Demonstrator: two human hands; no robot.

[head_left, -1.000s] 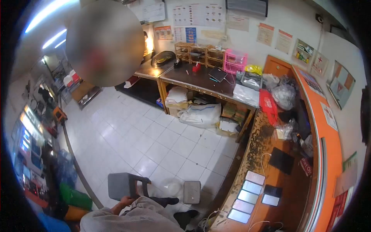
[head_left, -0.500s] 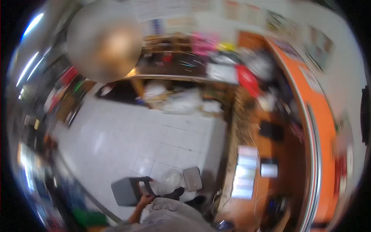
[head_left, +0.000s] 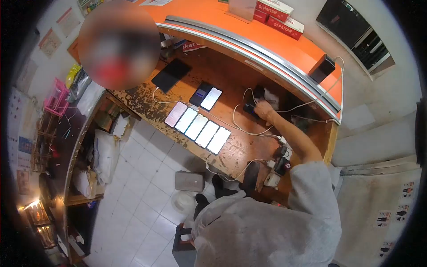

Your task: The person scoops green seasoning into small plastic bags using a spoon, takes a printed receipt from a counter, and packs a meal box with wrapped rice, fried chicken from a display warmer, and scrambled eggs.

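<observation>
A: Start from the left. Where's the left hand?

B: I can't make it out in the head view, so I can't say how it's held. Farthest left on the counter [head_left: 247,149] lies a black tablet [head_left: 171,75].

A: And next to that?

B: A row of five lit phones [head_left: 195,128], slanting down to the right near the close edge. Behind them sit a dark flat item [head_left: 199,93] and, just beside it, another lit phone [head_left: 211,99].

A: Nobody's touching those?

B: No. Farther right, toward the back, there's a small dark object [head_left: 250,110], with the right hand [head_left: 264,111] on it.

A: Gripped?

B: The fingers bend over it, but I can't tell whether they close around it. I'd call the step in hand reaching over and handling that object.

A: What would the next move call for?

B: Sure contact, I'd judge, and care with the white cable [head_left: 250,133] looping close by. It could snag if the object were drawn forward.

A: Beyond the hand?

B: A cluster of plugs [head_left: 280,164], nearer the body.
</observation>
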